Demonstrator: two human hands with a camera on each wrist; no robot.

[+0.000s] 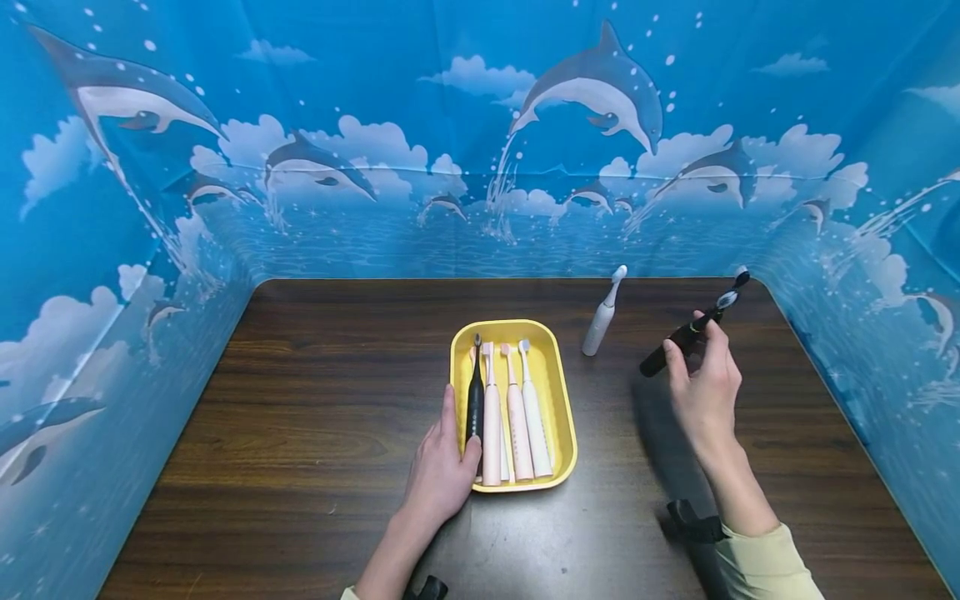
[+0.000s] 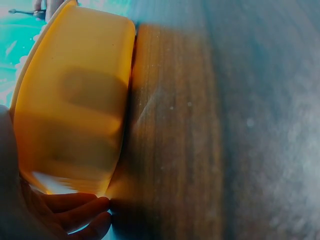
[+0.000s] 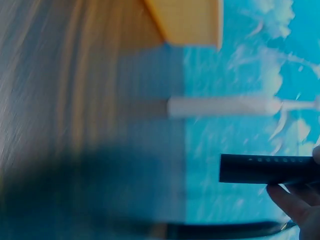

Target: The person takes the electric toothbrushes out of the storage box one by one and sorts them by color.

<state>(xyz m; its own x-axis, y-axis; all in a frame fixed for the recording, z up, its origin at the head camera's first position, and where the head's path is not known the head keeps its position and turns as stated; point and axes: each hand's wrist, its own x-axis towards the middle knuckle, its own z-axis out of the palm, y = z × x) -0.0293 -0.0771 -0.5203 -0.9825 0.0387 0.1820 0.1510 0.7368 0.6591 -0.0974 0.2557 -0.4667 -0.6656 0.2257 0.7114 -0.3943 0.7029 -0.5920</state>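
Observation:
My right hand (image 1: 705, 387) pinches a black electric toothbrush (image 3: 265, 169) by its handle, tilted and raised over the right side of the table. Just behind it shows the head of a second black toothbrush (image 1: 742, 278); my hand hides much of its handle in the head view. To the left of that hand, a white electric toothbrush (image 1: 599, 327) stands upright. My left hand (image 1: 444, 471) grips the left side of a yellow tray (image 1: 567, 417), thumb over the rim, fingers along the outer wall. Inside lie a black toothbrush (image 1: 476, 400) and several pink and white ones (image 1: 518, 425).
The dark wooden table (image 1: 322, 400) is bordered at the back and sides by a blue dolphin-print cloth (image 1: 420, 225). Its back edge runs close behind the standing toothbrushes. A black strap (image 1: 693, 523) is on the right wrist.

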